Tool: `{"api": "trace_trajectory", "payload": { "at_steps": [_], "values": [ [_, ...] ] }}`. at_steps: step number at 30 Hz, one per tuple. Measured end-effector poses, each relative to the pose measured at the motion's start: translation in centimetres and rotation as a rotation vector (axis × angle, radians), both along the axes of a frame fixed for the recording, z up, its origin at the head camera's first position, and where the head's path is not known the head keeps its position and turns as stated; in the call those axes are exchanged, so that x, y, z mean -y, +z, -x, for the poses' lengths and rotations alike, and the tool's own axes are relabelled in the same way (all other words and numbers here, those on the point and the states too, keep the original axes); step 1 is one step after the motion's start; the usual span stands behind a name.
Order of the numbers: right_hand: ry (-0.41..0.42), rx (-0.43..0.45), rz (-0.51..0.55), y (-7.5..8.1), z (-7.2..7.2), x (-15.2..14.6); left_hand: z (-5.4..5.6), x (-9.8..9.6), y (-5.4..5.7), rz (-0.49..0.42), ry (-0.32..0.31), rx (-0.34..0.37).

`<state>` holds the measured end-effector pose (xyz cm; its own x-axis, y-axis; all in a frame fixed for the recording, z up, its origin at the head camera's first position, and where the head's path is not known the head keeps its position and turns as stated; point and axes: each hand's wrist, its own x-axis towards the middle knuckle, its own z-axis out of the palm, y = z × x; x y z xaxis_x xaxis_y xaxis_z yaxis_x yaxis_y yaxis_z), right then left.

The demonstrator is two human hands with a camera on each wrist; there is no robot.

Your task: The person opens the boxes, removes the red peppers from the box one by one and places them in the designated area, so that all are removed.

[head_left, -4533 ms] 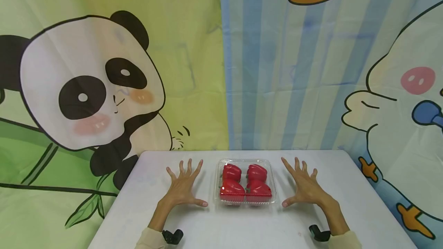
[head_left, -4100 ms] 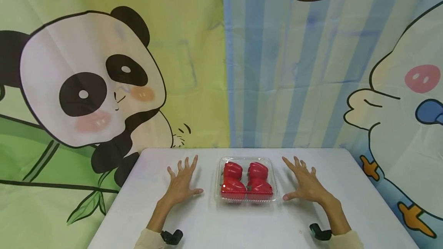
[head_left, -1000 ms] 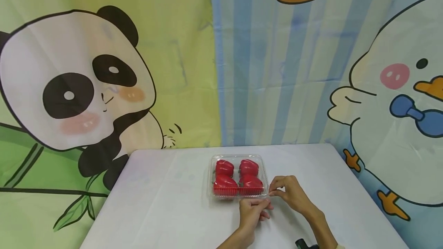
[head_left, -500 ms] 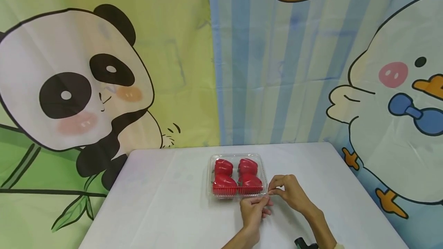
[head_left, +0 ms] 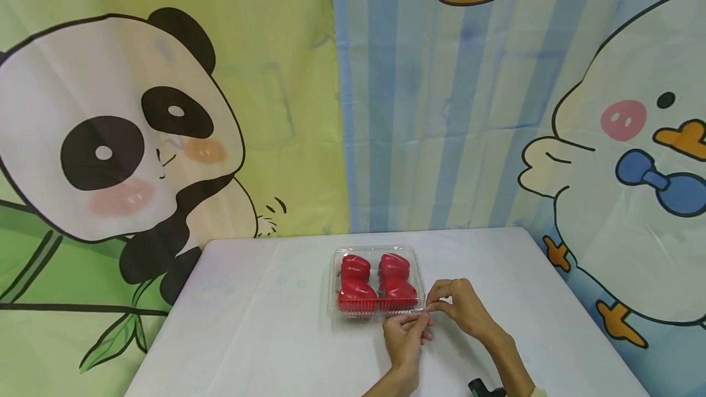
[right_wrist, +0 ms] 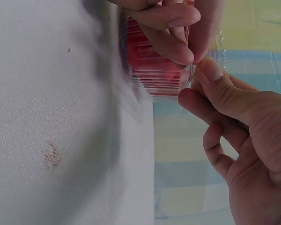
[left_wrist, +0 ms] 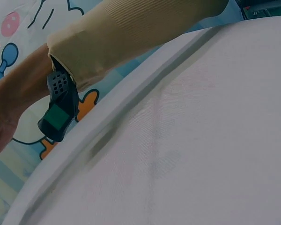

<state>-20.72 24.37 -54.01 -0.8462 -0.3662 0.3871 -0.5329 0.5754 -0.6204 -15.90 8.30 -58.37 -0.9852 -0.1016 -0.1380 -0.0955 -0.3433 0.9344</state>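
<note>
A clear plastic clamshell box [head_left: 419, 287] holds several red bell peppers [head_left: 355, 293] and lies closed on the white table. At its near right corner, both hands meet. My left hand [head_left: 402, 340] pinches the rim from the near side. My right hand [head_left: 466, 308] pinches the same corner from the right, thumb against forefinger. In the right wrist view, the right hand [right_wrist: 262, 131] and left hand [right_wrist: 166, 23] have their fingertips together at the clear edge. The left wrist view shows mostly the right forearm; the box is out of that view.
The white table [head_left: 276, 323] ends at a curtain [head_left: 298, 139] printed with a panda and a white bird. A black wrist camera [head_left: 484, 388] sits by the right forearm. A beige sleeve [left_wrist: 122, 35] covers that arm.
Earlier both hands were spread wide on either side of the box; they have since come together at its near right corner. Over the last second the left hand has shifted slightly, fingertips closer to the corner.
</note>
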Motion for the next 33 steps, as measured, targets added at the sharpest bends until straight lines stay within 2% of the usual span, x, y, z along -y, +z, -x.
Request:
{"api": "trace_trajectory", "payload": {
  "at_steps": [6,13,21,33],
  "values": [
    [-0.001,0.010,0.014,0.0,0.2,-0.1,-0.2,-0.8,-0.2,-0.015,0.062,-0.018],
    [-0.010,0.008,0.029,-0.1,0.1,0.1,0.0,-1.6,-0.5,-0.083,0.109,-0.089],
    [0.012,-0.023,0.039,-0.2,0.0,0.3,0.2,-2.1,-0.9,-0.118,0.165,-0.147],
    [-0.004,-0.063,0.034,0.1,0.1,0.7,0.4,-2.2,-0.8,-0.138,0.175,-0.126]
  ]
}}
